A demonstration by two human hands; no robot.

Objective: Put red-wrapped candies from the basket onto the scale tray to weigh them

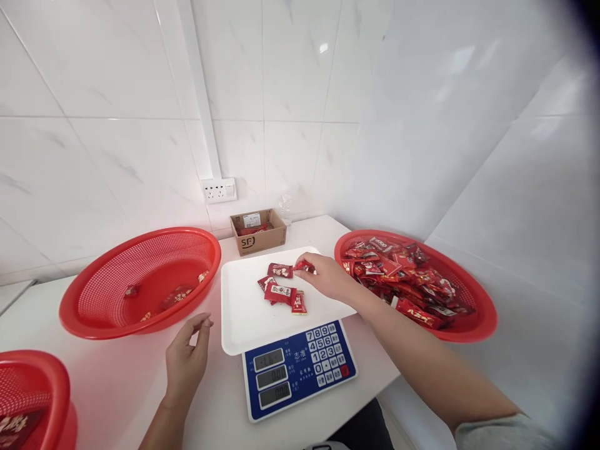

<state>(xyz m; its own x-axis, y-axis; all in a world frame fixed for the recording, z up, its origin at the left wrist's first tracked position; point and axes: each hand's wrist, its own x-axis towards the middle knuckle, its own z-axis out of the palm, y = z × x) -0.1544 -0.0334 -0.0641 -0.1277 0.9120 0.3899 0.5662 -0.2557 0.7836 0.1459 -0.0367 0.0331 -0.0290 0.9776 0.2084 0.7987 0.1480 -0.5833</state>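
Several red packets (281,292) lie in a loose group on the white tray (244,325) of a blue digital scale (300,369). Over the tray, my right hand (319,273) pinches a small red packet (304,265) at the right of the group. My left hand (187,356) hangs left of the scale, thumb and fingertips curved towards each other with a gap between them and nothing held.
A red basket (487,312) heaped with red packets is on the right. Another red basket (84,312) at the left holds several packets. Part of a third (56,381) shows lower left. Behind the tray are a cardboard box (265,240) and a clear bottle (285,209).
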